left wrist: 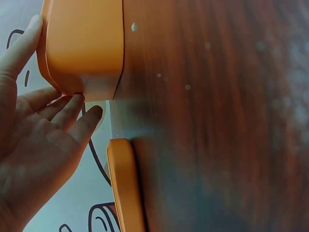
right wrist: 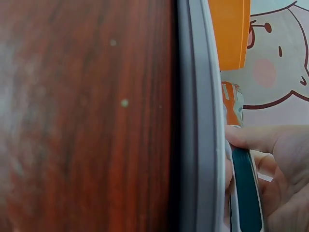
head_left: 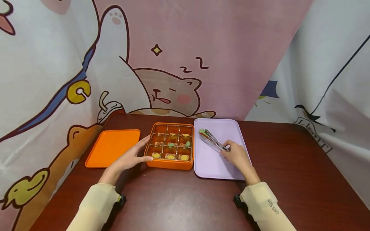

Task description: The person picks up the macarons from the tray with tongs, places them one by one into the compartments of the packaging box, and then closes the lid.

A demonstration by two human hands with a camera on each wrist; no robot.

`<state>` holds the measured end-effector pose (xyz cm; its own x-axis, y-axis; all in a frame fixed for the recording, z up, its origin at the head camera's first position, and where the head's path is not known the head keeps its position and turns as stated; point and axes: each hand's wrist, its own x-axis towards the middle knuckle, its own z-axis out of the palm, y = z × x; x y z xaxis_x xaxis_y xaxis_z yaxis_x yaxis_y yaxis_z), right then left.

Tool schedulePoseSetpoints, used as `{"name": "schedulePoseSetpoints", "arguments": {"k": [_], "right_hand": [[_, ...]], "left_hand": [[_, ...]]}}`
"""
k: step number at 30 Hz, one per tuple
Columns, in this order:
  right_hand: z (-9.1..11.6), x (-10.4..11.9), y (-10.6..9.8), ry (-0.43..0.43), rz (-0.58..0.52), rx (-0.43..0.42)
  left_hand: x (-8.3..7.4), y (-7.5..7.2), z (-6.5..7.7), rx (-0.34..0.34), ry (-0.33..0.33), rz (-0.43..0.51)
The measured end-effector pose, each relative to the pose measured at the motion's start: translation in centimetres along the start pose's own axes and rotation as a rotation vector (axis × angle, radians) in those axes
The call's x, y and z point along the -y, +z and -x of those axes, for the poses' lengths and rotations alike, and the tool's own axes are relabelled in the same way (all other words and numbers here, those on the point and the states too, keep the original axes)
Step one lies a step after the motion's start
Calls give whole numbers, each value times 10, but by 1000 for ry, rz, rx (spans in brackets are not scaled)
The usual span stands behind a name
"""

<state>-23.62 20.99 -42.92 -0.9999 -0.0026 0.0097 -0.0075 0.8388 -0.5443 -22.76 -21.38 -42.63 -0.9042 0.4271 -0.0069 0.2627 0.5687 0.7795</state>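
Note:
My right hand [head_left: 237,154] grips metal tongs [head_left: 214,141] over the lilac tray [head_left: 219,170]. A pale green piece [head_left: 201,131] is at the tongs' tips, at the tray's far left. In the right wrist view, thumb and fingers hold the tongs' dark green handle [right wrist: 246,188]. My left hand [head_left: 131,158] rests against the left side of an orange box [head_left: 170,164], thumb at its front corner; in the left wrist view its outstretched fingers touch the wall. Inside, a clear divided insert holds small yellow pieces [head_left: 184,157] and green ones [head_left: 187,144] in its compartments.
An orange lid [head_left: 115,147] lies flat to the left of the box. The box stands close beside the tray's left edge on a dark brown table [head_left: 179,202]. A cartoon-printed curtain [head_left: 216,64] hangs behind the table.

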Motion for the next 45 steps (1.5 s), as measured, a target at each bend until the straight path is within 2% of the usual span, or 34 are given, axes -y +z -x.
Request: {"name": "schedulePoseSetpoints", "arguments": {"k": [10, 21, 30, 39, 45], "right_hand": [[2, 6, 0, -40, -65, -12], [12, 16, -12, -71, -90, -57], [17, 40, -11, -110, -196, -52], [17, 75, 0, -152, -290, 38], [16, 103, 15, -199, -291, 76]], "left_hand": [[1, -2, 2, -7, -9, -16], [0, -1, 1, -13, -8, -4], [0, -1, 0, -12, -13, -26], [1, 1, -1, -6, -14, -12], [-1, 0, 0, -13, -8, -26]]}}
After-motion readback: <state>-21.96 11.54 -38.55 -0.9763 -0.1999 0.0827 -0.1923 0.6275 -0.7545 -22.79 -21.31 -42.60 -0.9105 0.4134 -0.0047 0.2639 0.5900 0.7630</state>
